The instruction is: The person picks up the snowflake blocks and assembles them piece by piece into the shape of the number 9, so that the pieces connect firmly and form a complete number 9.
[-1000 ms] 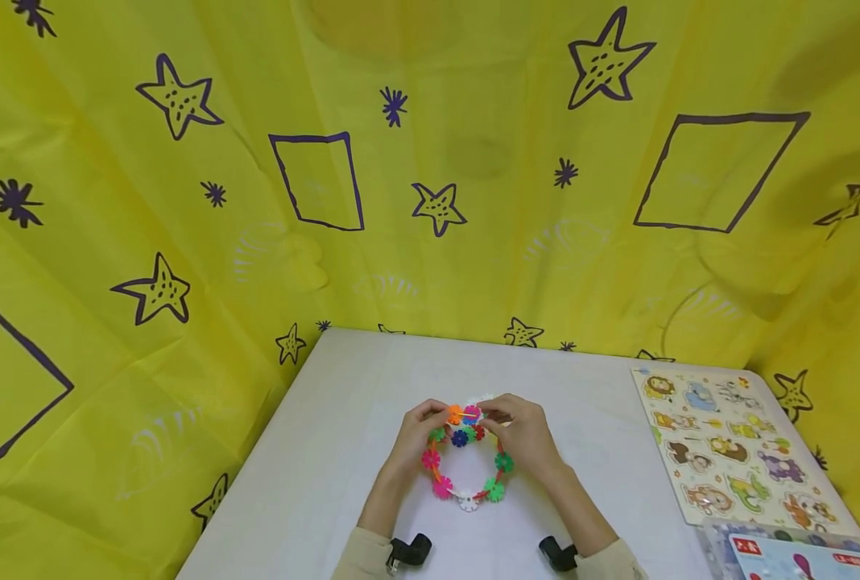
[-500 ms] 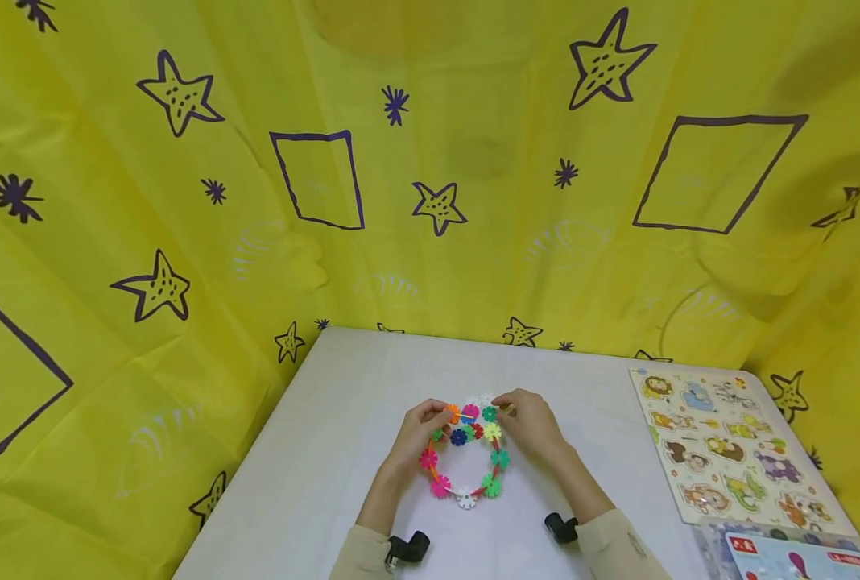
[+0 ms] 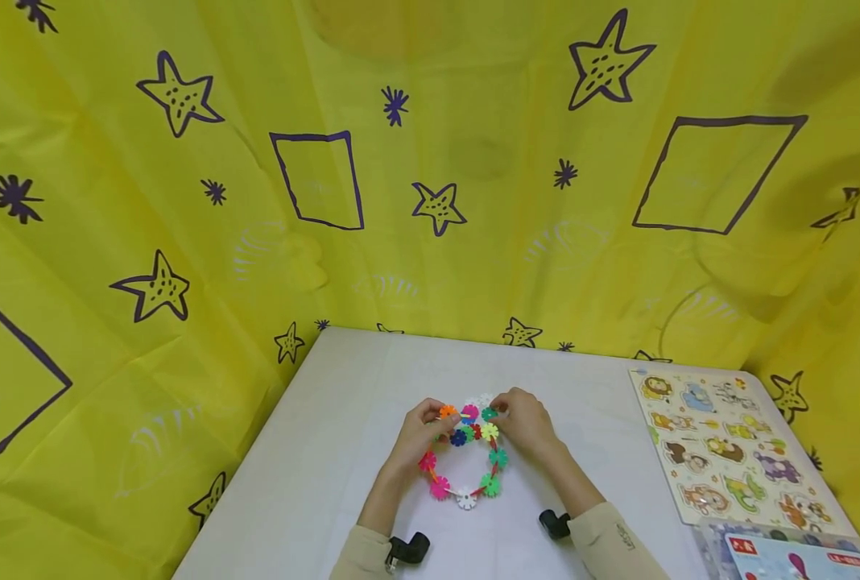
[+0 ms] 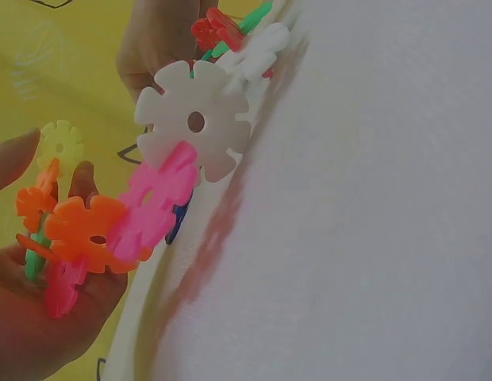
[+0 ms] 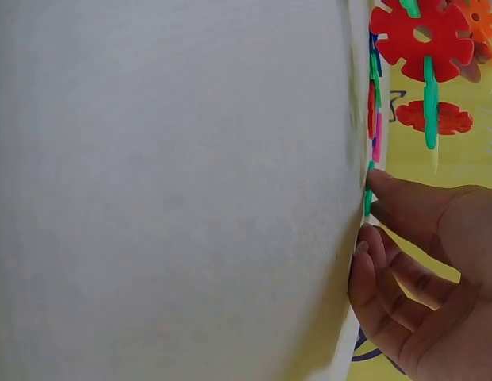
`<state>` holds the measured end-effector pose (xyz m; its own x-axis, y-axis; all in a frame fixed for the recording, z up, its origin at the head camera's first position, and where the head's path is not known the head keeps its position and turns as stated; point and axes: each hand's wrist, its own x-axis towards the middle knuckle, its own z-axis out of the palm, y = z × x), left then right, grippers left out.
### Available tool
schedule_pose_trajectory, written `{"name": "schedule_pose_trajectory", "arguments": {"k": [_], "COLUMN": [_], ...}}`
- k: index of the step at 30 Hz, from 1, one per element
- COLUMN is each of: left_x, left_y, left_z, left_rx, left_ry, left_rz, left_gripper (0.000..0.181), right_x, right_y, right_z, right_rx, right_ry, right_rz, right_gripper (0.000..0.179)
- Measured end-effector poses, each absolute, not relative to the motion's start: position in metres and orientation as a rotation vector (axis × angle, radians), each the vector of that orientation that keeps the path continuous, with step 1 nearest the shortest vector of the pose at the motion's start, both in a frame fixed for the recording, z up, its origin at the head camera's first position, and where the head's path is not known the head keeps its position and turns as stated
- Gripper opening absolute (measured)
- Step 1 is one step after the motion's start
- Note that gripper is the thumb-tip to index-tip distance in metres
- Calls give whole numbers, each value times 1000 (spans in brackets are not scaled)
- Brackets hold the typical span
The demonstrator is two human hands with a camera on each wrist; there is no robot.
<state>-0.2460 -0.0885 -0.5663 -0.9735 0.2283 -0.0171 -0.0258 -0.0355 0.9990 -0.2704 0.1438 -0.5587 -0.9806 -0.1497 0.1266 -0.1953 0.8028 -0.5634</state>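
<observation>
A ring of interlocking flower-shaped plastic discs (image 3: 467, 501), in pink, white, green, orange and other colours, stands between the hands in the head view. My left hand (image 3: 411, 439) grips the ring's far left side, an orange disc (image 3: 448, 411) at its fingertips. Orange, pink and white discs (image 4: 190, 119) run out from that hand in the left wrist view. To the right, my right hand (image 3: 527, 423) pinches a loose green disc (image 3: 489, 413) by its edge. In the right wrist view this green disc (image 5: 369, 190) shows edge-on, close to the table, between thumb and finger.
Loose discs, among them a pink disc (image 3: 469, 412) and white discs (image 3: 482, 399), lie on the white table (image 3: 372, 370) just beyond the ring. An animal puzzle board (image 3: 738, 447) lies at the right, a clear package with a blue label (image 3: 800, 556) in front of it.
The right hand has let go of the ring, moved off to the right, then come down on a loose green disc. The left hand has shifted the orange disc slightly left.
</observation>
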Motion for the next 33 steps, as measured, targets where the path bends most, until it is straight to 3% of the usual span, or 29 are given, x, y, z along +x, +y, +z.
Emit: {"name": "schedule_pose_trajectory", "arguments": {"k": [6,16,33], "left_x": [-246,-244,-246], "left_y": [-89,-90,-92], "left_z": [-567,-565,-564], "left_rx": [221,234,230], "left_ry": [2054,2091,2028], "left_rz": [2123,2098,2129], "left_gripper": [34,27,28], "right_x": [-270,-260,-234], "right_y": [144,141,132], "right_z": [-558,-545,-530], "right_rx": [220,120,-34], "right_ry": [-2857,-2658,-2420], "right_rz": [1069,1467,1972], "right_gripper": [18,10,17]}}
